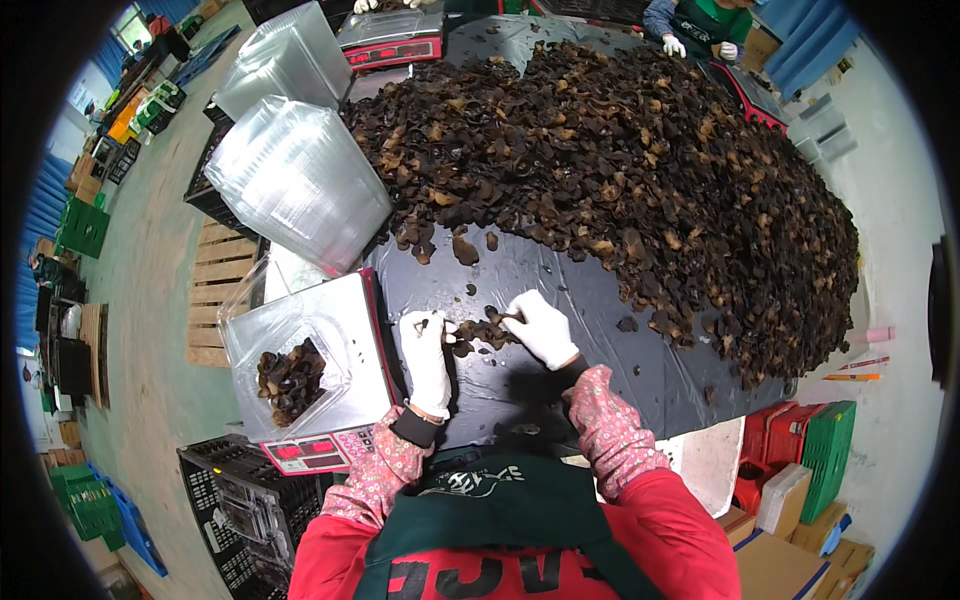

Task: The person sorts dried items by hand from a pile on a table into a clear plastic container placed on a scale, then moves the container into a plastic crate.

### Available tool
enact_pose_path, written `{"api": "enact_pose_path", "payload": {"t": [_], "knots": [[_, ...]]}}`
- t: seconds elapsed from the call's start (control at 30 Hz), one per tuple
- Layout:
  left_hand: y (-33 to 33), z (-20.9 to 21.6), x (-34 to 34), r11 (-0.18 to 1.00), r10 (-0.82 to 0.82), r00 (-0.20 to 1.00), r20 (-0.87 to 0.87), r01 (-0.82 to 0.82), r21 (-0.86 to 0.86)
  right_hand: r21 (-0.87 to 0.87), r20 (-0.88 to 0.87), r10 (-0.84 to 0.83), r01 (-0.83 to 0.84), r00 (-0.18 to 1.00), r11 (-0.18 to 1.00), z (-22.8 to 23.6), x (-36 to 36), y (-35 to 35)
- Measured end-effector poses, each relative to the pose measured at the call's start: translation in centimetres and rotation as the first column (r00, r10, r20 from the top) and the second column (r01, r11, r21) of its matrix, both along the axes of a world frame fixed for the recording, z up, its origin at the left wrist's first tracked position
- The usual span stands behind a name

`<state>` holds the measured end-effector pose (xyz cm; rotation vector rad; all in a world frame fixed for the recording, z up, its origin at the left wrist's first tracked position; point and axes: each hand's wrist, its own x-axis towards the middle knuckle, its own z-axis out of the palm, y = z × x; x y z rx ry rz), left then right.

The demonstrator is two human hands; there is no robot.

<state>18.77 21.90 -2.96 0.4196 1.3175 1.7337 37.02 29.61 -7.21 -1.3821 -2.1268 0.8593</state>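
My left hand (pixel 428 360), in a white glove, has its fingers pinched round a small dark piece of wood ear mushroom (pixel 426 323). Opposite it, my right hand (pixel 543 328), also gloved in white, closes its fingertips on another piece at the edge of a small cluster of wood ear mushrooms (pixel 487 330). That cluster lies on the black-covered table between both hands. To the left, a clear plastic tray (pixel 335 378) with a clump of wood ears (pixel 291 383) in it rests on a scale with a red frame (pixel 372 400).
A large heap of brown-black wood ears (pixel 600 150) covers the far and right table. Stacked clear plastic trays (pixel 295 180) stand at left, above a wooden pallet (pixel 215 290). Black crates (pixel 250 510) sit below the scale. A co-worker's gloved hands (pixel 700 47) show at far right.
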Motion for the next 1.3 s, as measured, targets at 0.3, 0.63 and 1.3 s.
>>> {"api": "enact_pose_path", "payload": {"t": [0.3, 0.63, 1.3], "knots": [[-0.9, -4.6, -0.2, 0.993, -0.110, 0.538, -0.836, 0.088, -0.075, -0.629, -0.777, -0.584, -0.330, 0.236, 0.704, 0.3, 7.6, -3.2], [-1.9, -3.4, 0.6, 0.913, -0.405, 0.379, -0.832, 0.127, -0.387, -0.664, -0.579, -0.415, -0.111, 0.701, 0.740, 3.7, 2.0, -1.9], [-5.9, -4.7, -1.9, 0.970, -0.207, 0.964, -0.165, 0.180, -0.165, -0.748, -0.612, -0.652, -0.060, 0.448, 0.661, 2.7, 7.4, -6.1]]}}
